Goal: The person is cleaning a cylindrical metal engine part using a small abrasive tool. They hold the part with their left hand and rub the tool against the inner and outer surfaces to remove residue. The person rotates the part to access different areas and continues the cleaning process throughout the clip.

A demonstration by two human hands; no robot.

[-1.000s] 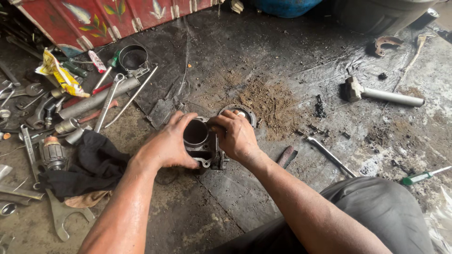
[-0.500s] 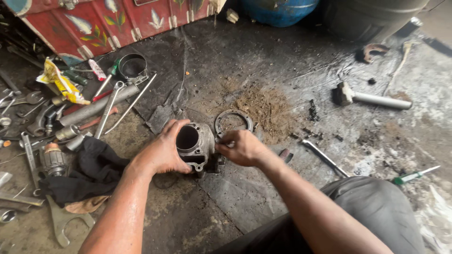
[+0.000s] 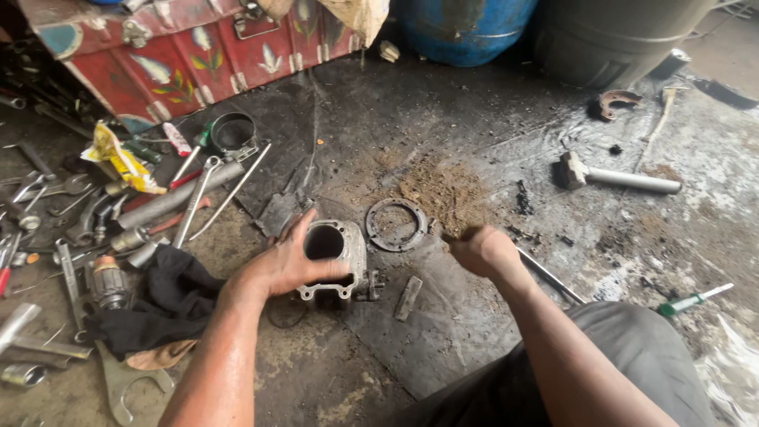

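A grey metal engine cylinder block (image 3: 340, 257) with a round bore stands on the dark oily floor in the middle of the head view. My left hand (image 3: 286, 265) grips its left side, thumb over the rim. My right hand (image 3: 480, 250) is to the right of it, apart from the block, fingers curled in a blur; I cannot tell whether it holds anything. A flat round ring gasket (image 3: 396, 224) lies just beyond the block, between the two hands. A small flat dark bar (image 3: 408, 297) lies in front of the block.
Wrenches, pipes and a ring clamp (image 3: 232, 133) lie scattered at the left beside a black rag (image 3: 162, 299). A hammer (image 3: 617, 179) lies at the right, a green-handled screwdriver (image 3: 693, 300) at lower right. A red painted box (image 3: 190, 47) and a blue drum (image 3: 466, 28) stand behind.
My right hand left the cylinder's right side and swung right, away from the block. The ring gasket came into full view. My left hand kept its hold on the cylinder.
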